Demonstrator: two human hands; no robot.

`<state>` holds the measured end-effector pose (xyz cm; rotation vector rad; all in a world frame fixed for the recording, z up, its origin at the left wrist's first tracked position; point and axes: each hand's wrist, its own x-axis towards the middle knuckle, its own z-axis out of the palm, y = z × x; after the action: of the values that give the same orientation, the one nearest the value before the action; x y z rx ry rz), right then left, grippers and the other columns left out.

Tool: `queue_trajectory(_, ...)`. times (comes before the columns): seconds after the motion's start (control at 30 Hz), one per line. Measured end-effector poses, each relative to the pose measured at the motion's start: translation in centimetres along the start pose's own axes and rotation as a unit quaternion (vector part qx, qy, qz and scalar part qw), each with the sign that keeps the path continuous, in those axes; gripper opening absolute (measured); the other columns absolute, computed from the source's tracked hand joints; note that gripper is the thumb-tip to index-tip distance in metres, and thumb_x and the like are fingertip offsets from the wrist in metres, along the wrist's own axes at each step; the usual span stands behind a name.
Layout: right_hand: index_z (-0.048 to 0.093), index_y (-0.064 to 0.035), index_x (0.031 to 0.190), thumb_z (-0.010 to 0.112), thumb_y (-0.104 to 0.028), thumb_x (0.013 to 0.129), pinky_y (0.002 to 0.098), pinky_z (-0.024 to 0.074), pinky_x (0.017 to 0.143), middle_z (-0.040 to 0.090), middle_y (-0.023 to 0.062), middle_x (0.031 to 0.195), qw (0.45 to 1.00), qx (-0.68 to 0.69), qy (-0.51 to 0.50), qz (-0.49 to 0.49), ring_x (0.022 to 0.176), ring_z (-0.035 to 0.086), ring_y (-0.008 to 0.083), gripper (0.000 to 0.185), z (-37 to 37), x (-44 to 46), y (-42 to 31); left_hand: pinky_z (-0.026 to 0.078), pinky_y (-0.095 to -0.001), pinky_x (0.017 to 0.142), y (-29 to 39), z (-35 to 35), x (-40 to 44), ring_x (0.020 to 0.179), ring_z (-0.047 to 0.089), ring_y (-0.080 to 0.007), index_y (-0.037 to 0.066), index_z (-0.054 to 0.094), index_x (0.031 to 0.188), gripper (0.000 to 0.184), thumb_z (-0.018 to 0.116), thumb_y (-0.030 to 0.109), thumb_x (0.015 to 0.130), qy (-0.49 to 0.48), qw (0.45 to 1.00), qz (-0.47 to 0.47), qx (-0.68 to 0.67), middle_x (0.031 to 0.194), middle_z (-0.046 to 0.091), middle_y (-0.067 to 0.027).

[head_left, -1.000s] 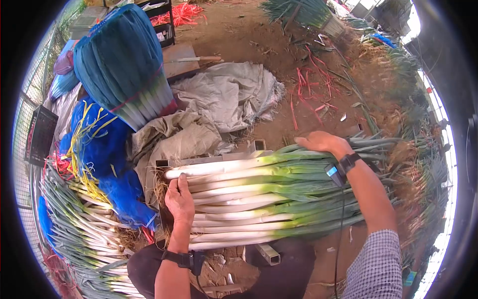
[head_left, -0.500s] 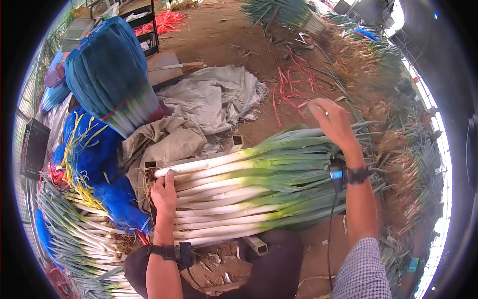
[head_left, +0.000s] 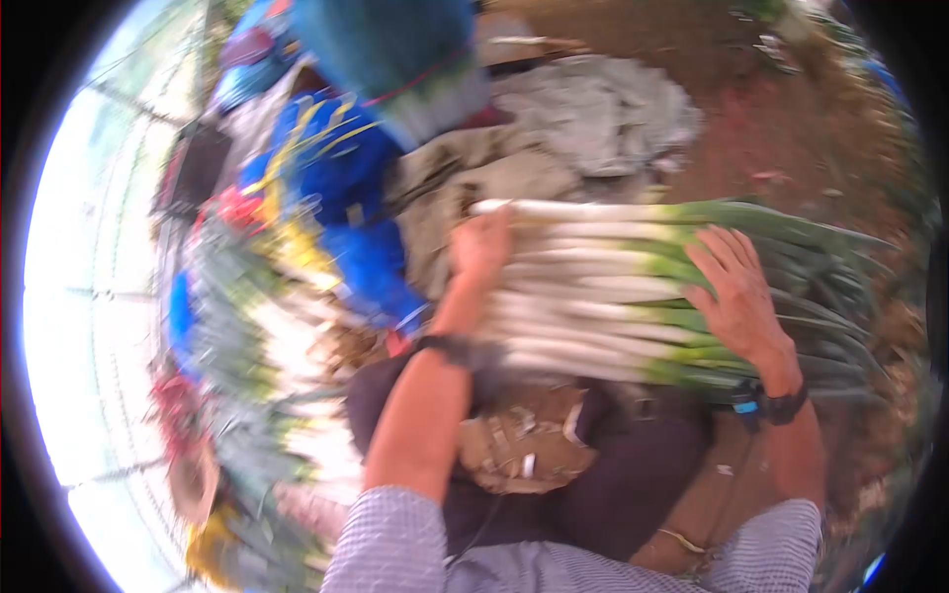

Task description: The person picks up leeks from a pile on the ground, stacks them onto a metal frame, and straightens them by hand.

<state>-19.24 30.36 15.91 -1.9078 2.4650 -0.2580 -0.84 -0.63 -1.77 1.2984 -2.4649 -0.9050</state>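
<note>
A row of leeks (head_left: pixel 583 287) lies side by side in front of me, white ends to the left and green leaves to the right. My left hand (head_left: pixel 481 242) is at the white root ends, against the upper leeks; motion blur smears its fingers, so its grip cannot be made out. Over the middle of the row, where white turns to green, my right hand (head_left: pixel 733 296) rests with fingers apart, palm down on the leaves. It holds nothing that I can see.
Behind the row lie a brown cloth (head_left: pixel 474 173) and a pale cloth (head_left: pixel 608 114). A wrapped leek bundle (head_left: pixel 395 49) stands back left. Blue netting (head_left: pixel 336 158) with yellow ties and more loose leeks (head_left: pixel 237 306) are on the left. Brown soil (head_left: pixel 791 138) stretches beyond.
My view has swung left. The right hand has come down from above the leaf end onto the leeks and spread its fingers. The left hand stays at the root ends.
</note>
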Motion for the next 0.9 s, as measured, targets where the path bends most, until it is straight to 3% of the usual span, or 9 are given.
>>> queue_trajectory(0.07, 0.056, -0.0027, 0.135, 0.070, -0.015, 0.085, 0.0509, 0.0293, 0.119, 0.045, 0.0173, 0.149, 0.996, -0.091, -0.019, -0.002, 0.142, 0.038, 0.0349, 0.054, 5.2, -0.7, 0.2, 0.054, -0.0478, 0.082, 0.5, -0.5, 0.2, 0.087, 0.071, -0.0381, 0.005, 0.077, 0.092, 0.057, 0.041, 0.046, 0.105, -0.012, 0.997, 0.024, 0.071, 0.093, 0.073, -0.0212)
queue_trajectory(0.27, 0.052, -0.0061, 0.142, 0.068, -0.014, 0.086, 0.0500, 0.0230, 0.123, 0.040, 0.0160, 0.154, 0.997, -0.063, -0.037, 0.017, 0.146, 0.032, 0.0347, 0.058, 6.1, -1.1, 1.2, 0.051, -0.0479, 0.088, 0.8, -0.4, -0.3, 0.093, 0.069, -0.0438, -0.007, 0.073, 0.091, 0.059, 0.057, 0.050, 0.095, -0.031, 0.961, -0.099, -0.255, 0.090, 0.070, -0.0304)
queue_trajectory(0.4, 0.051, -0.0058, 0.142, 0.066, -0.012, 0.087, 0.0500, 0.0227, 0.123, 0.039, 0.0163, 0.156, 0.997, -0.056, -0.044, 0.023, 0.147, 0.031, 0.0351, 0.057, 6.1, -1.1, 0.7, 0.055, -0.0385, 0.079, 2.7, -10.1, -3.9, 0.081, 0.070, -0.0248, -0.002, 0.074, 0.099, 0.045, 0.064, 0.041, 0.095, -0.129, 0.985, 0.079, -0.082, 0.089, 0.073, -0.0174)
queue_trajectory(0.47, 0.051, -0.0057, 0.142, 0.065, -0.011, 0.087, 0.0500, 0.0228, 0.123, 0.038, 0.0162, 0.157, 0.997, -0.055, -0.050, 0.032, 0.148, 0.030, 0.0352, 0.057, 6.4, -1.4, 1.1, 0.053, -0.0384, 0.091, 0.5, -17.5, -5.9, 0.095, 0.069, -0.0306, 0.002, 0.073, 0.110, 0.045, 0.064, 0.043, 0.094, -0.119, 0.984, 0.132, -0.024, 0.102, 0.073, -0.0192)
queue_trajectory(0.53, 0.051, -0.0058, 0.143, 0.065, -0.010, 0.086, 0.0498, 0.0223, 0.123, 0.037, 0.0159, 0.158, 0.996, -0.049, -0.061, 0.042, 0.149, 0.027, 0.0352, 0.058, 7.3, -1.3, 2.3, 0.054, -0.0356, 0.088, -5.1, -26.3, -9.1, 0.094, 0.069, -0.0243, 0.002, 0.071, 0.118, 0.044, 0.063, 0.040, 0.097, -0.040, 0.983, 0.168, 0.060, 0.107, 0.073, -0.0157)
queue_trajectory(0.67, 0.064, 0.0018, 0.123, 0.064, -0.012, 0.092, 0.0412, 0.0481, 0.098, 0.068, 0.0178, 0.120, 0.990, 0.113, 0.006, 0.083, 0.112, 0.063, 0.0347, 0.034, 6.8, -0.9, 1.7, 0.052, -0.0350, 0.079, -20.4, -40.0, -23.7, 0.086, 0.067, -0.0167, -0.001, 0.072, 0.108, 0.041, 0.061, 0.037, 0.096, 0.129, 0.982, -0.118, 0.071, 0.095, 0.072, -0.0095)
queue_trajectory(0.73, 0.067, 0.0051, 0.113, 0.064, -0.018, 0.097, 0.0337, 0.0516, 0.080, 0.071, 0.0112, 0.094, 0.978, 0.186, 0.057, 0.079, 0.084, 0.065, 0.0210, 0.029, 3.4, -0.9, -3.7, 0.049, -0.0361, 0.070, -28.2, -40.9, -34.0, 0.075, 0.063, -0.0169, 0.000, 0.072, 0.097, 0.040, 0.061, 0.038, 0.094, 0.232, 0.951, -0.194, -0.064, 0.082, 0.068, -0.0069)
queue_trajectory(0.83, 0.067, 0.0046, 0.116, 0.063, -0.022, 0.099, 0.0311, 0.0525, 0.078, 0.069, 0.0064, 0.093, 0.959, 0.269, 0.049, 0.072, 0.082, 0.063, 0.0123, 0.031, -1.3, 0.7, -8.9, 0.047, -0.0384, 0.061, -42.0, -36.4, -49.0, 0.065, 0.058, -0.0169, 0.004, 0.066, 0.079, 0.034, 0.064, 0.035, 0.092, 0.226, 0.901, -0.338, -0.149, 0.068, 0.060, -0.0056)
queue_trajectory(0.9, 0.067, 0.0043, 0.117, 0.062, -0.020, 0.100, 0.0297, 0.0530, 0.078, 0.069, 0.0058, 0.093, 0.948, 0.306, 0.075, 0.046, 0.084, 0.064, 0.0113, 0.030, -3.3, 1.2, -13.2, 0.053, -0.0412, 0.062, -53.3, -25.5, -57.9, 0.072, 0.068, -0.0261, 0.012, 0.070, 0.095, 0.017, 0.066, 0.028, 0.088, 0.016, 0.928, -0.328, 0.176, 0.079, 0.069, -0.0109)
